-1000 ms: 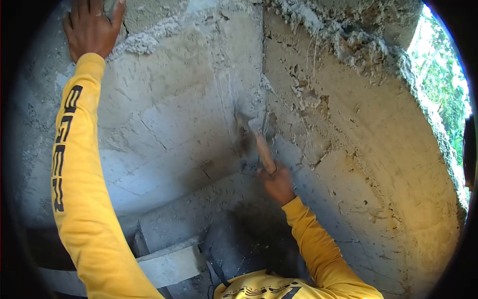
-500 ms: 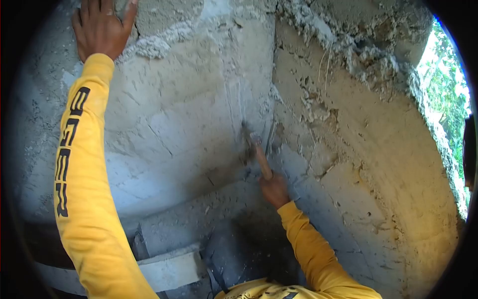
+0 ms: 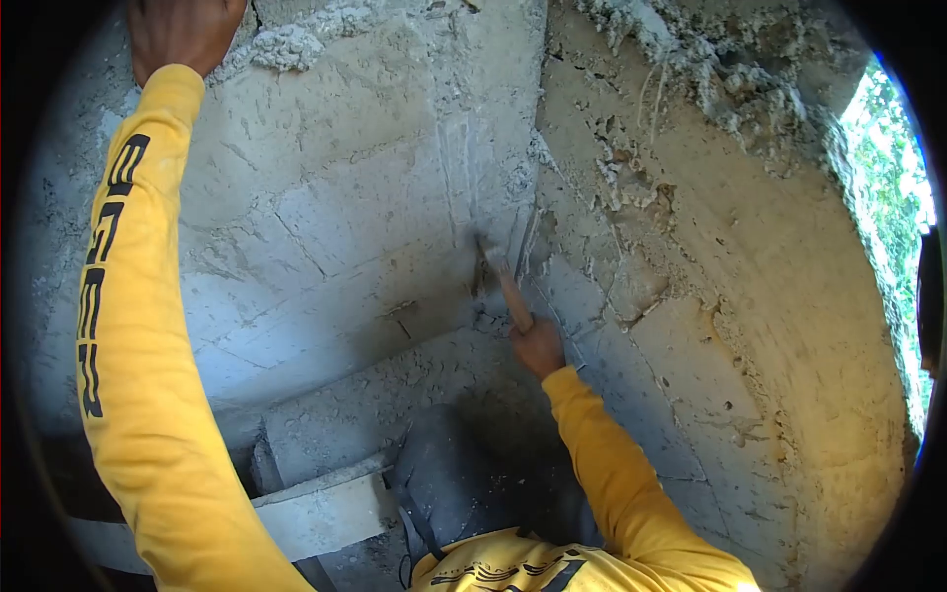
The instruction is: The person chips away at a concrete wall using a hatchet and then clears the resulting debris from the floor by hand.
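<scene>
My left hand (image 3: 183, 37) rests against the rough concrete wall at the upper left. Its fingertips are cut off by the top of the view, and the thumb side shows apart from the palm. My right hand (image 3: 539, 347) is closed round the wooden handle of a hammer (image 3: 515, 301). The hammer's head is blurred and lies right at the wall, low beside the inner corner. Scratches and thin grooves mark the grey concrete wall (image 3: 326, 237) just above and left of it.
A curved concrete wall (image 3: 760, 326) rises on the right, with crumbly mortar (image 3: 691, 74) along its upper part. Below lies a pale beam-like ledge (image 3: 326, 518) near my dark-clothed leg (image 3: 454, 474). Green foliage (image 3: 883, 168) shows through an opening at far right.
The view has tilted slightly down, so the wall and my left hand sit higher and the fingers leave the frame. My right hand still grips the hammer near the corner.
</scene>
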Motion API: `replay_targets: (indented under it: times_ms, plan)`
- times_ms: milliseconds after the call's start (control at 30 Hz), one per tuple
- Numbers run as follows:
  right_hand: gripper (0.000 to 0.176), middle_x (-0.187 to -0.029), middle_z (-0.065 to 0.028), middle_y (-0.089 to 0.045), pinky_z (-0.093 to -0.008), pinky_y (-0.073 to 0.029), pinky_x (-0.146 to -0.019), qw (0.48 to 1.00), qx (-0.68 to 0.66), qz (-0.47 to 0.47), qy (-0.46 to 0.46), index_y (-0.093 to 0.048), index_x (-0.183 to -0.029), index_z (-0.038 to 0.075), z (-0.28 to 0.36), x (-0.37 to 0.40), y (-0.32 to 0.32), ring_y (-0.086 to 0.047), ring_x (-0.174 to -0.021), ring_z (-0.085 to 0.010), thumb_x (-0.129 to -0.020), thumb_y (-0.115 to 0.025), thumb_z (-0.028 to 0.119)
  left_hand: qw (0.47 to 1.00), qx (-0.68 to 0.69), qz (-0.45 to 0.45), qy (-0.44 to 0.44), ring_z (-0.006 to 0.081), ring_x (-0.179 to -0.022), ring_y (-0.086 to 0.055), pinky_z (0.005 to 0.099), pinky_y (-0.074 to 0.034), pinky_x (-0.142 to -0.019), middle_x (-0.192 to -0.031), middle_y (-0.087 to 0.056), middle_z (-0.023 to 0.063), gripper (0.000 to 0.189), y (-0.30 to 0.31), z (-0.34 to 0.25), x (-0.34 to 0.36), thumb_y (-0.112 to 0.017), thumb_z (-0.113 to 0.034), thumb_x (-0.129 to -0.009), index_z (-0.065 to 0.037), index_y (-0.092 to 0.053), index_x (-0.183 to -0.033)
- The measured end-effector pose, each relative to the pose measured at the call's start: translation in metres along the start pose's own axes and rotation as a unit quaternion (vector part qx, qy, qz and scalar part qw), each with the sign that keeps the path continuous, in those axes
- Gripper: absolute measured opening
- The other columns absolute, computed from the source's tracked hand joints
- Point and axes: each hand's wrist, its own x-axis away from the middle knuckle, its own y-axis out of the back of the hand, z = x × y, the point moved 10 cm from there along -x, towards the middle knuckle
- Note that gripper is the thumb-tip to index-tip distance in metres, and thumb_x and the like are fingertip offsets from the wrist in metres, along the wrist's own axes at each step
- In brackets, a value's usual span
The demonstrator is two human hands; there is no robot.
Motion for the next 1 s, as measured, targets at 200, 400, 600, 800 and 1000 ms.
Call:
replay_targets:
  times_ms: [200, 400, 600, 800, 1000]
  plan:
    - [0.029, -0.09, -0.026, -0.071, -0.0478, -0.055, -0.073, 0.993, -0.104, 0.016, -0.046, -0.071, -0.106, 0.0, 0.055, 0.008, 0.061, -0.07, -0.085, -0.0468, -0.089, -0.073, 0.023, 1.0, 0.006, -0.018, -0.008, 0.039, -0.155, -0.026, 0.0541, -0.018, -0.127, -0.169, -0.026, 0.0184, 0.075, 0.002, 0.001, -0.003, -0.063, -0.035, -0.098, -0.012, -0.031, -0.162]
    - [0.021, -0.08, -0.0221, -0.068, -0.0454, -0.054, -0.067, 0.959, -0.203, -0.142, 0.139, -0.069, -0.097, -0.001, 0.115, 0.015, 0.126, -0.069, -0.076, -0.0432, -0.091, -0.074, 0.019, 0.995, 0.058, -0.078, -0.039, 0.0391, -0.153, -0.029, 0.0543, -0.021, -0.125, -0.168, -0.028, 0.0182, 0.073, 0.003, -0.006, 0.007, -0.063, -0.035, -0.099, -0.013, -0.032, -0.161]
    - [0.023, -0.089, -0.0253, -0.07, -0.0451, -0.052, -0.07, 0.994, -0.1, -0.04, -0.022, -0.067, -0.099, 0.0, 0.023, 0.006, 0.009, -0.07, -0.083, -0.0433, -0.092, -0.073, 0.021, 0.992, 0.047, -0.105, -0.045, 0.0398, -0.152, -0.03, 0.054, -0.022, -0.125, -0.167, -0.03, 0.019, 0.073, 0.009, -0.01, 0.01, -0.062, -0.034, -0.099, -0.013, -0.032, -0.162]
    - [0.024, -0.085, -0.0263, -0.069, -0.048, -0.054, -0.072, 0.995, -0.091, 0.018, -0.028, -0.069, -0.096, -0.001, 0.012, 0.012, 0.012, -0.069, -0.082, -0.0463, -0.087, -0.076, 0.02, 0.998, 0.056, -0.002, 0.01, 0.0399, -0.152, -0.03, 0.0535, -0.023, -0.124, -0.167, -0.029, 0.0187, 0.073, 0.003, -0.003, -0.001, -0.062, -0.034, -0.099, -0.013, -0.031, -0.162]
    - [0.014, -0.081, -0.0152, -0.067, -0.0432, -0.052, -0.068, 0.966, -0.15, -0.149, 0.147, -0.068, -0.096, 0.0, 0.099, 0.019, 0.115, -0.067, -0.075, -0.0318, -0.092, -0.073, 0.012, 0.998, 0.049, -0.029, -0.008, 0.0411, -0.151, -0.032, 0.053, -0.024, -0.124, -0.166, -0.032, 0.0196, 0.07, 0.006, -0.005, 0.0, -0.059, -0.037, -0.1, -0.012, -0.035, -0.16]
